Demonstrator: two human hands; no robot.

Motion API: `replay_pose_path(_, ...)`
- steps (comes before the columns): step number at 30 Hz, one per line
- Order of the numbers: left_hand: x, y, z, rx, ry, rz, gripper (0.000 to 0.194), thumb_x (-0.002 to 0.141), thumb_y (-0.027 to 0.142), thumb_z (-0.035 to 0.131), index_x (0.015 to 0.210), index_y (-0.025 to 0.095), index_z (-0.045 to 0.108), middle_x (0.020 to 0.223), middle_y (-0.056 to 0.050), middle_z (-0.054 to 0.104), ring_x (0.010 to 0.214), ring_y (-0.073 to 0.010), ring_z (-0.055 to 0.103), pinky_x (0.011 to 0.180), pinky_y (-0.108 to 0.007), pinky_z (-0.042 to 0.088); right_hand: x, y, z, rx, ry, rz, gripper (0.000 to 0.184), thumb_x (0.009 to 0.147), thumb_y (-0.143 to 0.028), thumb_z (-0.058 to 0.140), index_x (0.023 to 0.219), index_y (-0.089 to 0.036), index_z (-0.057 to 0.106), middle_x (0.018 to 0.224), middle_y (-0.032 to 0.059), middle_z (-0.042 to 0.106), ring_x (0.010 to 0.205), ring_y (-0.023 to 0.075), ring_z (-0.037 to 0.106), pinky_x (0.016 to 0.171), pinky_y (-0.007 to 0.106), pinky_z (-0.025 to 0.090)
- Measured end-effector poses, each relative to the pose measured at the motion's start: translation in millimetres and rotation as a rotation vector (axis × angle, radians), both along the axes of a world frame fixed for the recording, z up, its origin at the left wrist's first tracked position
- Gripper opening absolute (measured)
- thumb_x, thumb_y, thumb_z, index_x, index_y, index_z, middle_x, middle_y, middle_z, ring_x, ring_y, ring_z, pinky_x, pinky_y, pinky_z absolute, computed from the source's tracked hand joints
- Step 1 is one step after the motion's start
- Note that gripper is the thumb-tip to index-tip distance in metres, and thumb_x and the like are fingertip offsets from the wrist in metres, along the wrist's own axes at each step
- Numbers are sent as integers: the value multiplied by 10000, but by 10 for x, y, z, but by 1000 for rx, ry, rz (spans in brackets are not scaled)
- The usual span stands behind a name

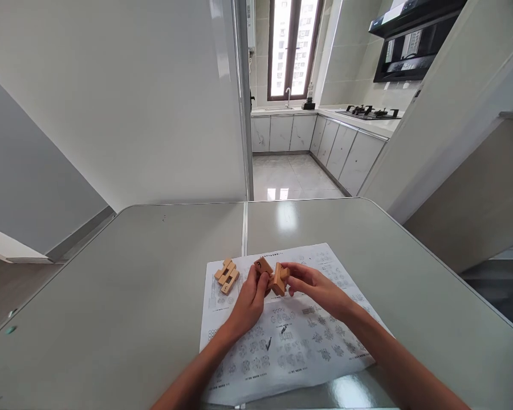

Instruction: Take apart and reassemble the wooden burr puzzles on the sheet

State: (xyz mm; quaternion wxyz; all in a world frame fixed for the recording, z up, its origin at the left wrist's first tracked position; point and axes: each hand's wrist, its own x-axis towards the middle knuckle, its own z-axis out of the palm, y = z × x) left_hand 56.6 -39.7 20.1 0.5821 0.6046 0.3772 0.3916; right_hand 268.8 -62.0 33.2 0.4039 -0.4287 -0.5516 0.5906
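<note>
Above a printed sheet, my left hand (253, 296) is closed around a wooden puzzle block (263, 265) with a dark mark on its face. My right hand (314, 285) pinches a second notched wooden puzzle piece (279, 279) between thumb and fingers. The two pieces meet or nearly meet between my hands; the fingers hide whether they interlock. To the left, several notched wooden pieces (227, 276) lie side by side on the paper's upper left corner. Line drawings of puzzle shapes cover the instruction sheet (290, 364) beneath my hands.
The grey-green table (111, 319) has a pale seam down its middle and rounded far corners. Small green bits (11, 329) lie near its left edge. Past the far edge is a kitchen with a gas stove (371, 112), a faucet (288, 95) and a window.
</note>
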Motion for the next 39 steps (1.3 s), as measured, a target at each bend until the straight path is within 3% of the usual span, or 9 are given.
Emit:
replay_pose_path(4,7,-16,41,-77,-78,-78,426,1025,598,479,1228,224,484,1107,-82,645,1000,-230,653,919,-380,548,-8,8,-94,184,-101,-36,511,1007,-469,606,1481,-300,521,1205,80,682,988,210,683,896,440,602)
replay_pose_path(7,11,-40,52,-68,-75,-67,551,1037,603,444,1445,248,338,1013,-43,632,929,-206,654,935,-408,546,-7,16,-155,372,-206,-56,363,1024,-418,586,1367,-314,641,1274,84,651,1065,226,664,922,434,594)
replay_pose_path(9,14,-56,44,-55,-61,-47,614,1041,607,430,1516,261,253,936,-13,604,855,-186,642,908,-407,551,-3,18,-176,405,-193,-18,310,1028,-402,579,1302,-304,687,1290,90,636,1039,222,666,873,408,607)
replay_pose_path(14,21,-89,46,-30,-36,-69,581,1035,634,407,1469,254,335,827,26,520,710,-146,562,727,-304,530,-3,14,-197,294,13,96,303,1012,-371,620,1288,-263,680,1180,82,644,845,160,638,717,323,597)
replay_pose_path(20,-3,-88,26,46,29,-50,556,1048,648,324,1392,217,396,703,66,413,580,-123,396,559,-231,370,-48,-11,-274,311,-30,56,282,967,-304,674,1242,-250,691,1074,54,677,868,169,656,784,332,597)
replay_pose_path(23,-18,-81,-14,99,93,-42,539,1057,635,298,1355,209,439,698,55,443,591,-135,408,559,-240,360,-63,-22,-305,322,-97,1,221,948,-284,693,1166,-251,713,1035,47,708,892,185,676,822,346,595)
replay_pose_path(27,-22,-94,-44,115,116,-20,512,1068,601,309,1387,221,438,695,52,454,584,-140,423,552,-240,373,-50,-20,-285,262,-39,7,228,949,-316,711,1168,-252,695,1099,54,723,976,199,698,895,359,578)
replay_pose_path(33,-37,-93,-20,116,106,-32,454,1071,590,315,1313,227,439,752,24,562,650,-161,540,623,-260,438,-21,1,-256,37,134,160,305,972,-388,704,1223,-233,628,949,18,704,726,140,669,723,317,565)
replay_pose_path(39,-51,-82,44,129,105,-46,401,1064,598,348,1125,220,465,709,52,519,608,-133,473,612,-253,399,-20,25,-339,-137,274,233,306,947,-412,743,1130,-203,616,853,-5,685,668,114,635,694,286,521)
